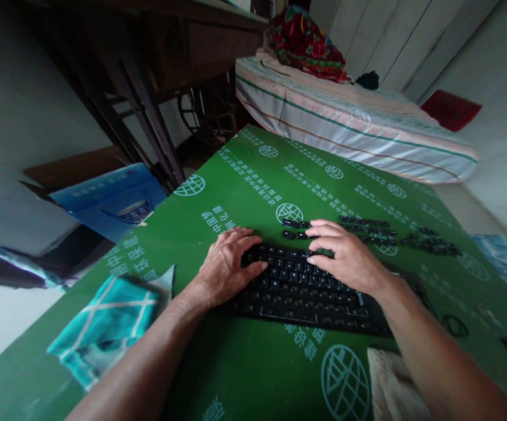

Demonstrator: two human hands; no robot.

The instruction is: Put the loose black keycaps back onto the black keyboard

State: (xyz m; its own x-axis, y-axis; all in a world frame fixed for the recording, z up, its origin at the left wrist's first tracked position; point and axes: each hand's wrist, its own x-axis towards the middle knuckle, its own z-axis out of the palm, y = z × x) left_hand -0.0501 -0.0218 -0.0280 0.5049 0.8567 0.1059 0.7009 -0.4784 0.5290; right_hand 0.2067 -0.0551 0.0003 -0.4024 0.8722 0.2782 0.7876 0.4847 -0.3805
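A black keyboard (297, 292) lies on the green tabletop, with keycaps in its far rows and bare key posts in the nearer ones. My left hand (231, 263) grips its left end, thumb over the keys and fingers across the far edge. Above the far edge, toward the middle, my right hand (343, 254) bends thumb and index finger around a small dark piece that looks like a keycap (323, 253). Just beyond those fingertips lie a few loose black keycaps (290, 234). More loose keycaps (369, 229) are laid in rows behind the right hand.
A pile of keycaps (433, 242) sits farther right, with a cable (455, 326) nearer. A teal checked cloth (108, 321) lies left, a beige cloth (396, 383) at the front. Beyond the green table (244, 175) are a mattress (349, 123) and a blue box (113, 193).
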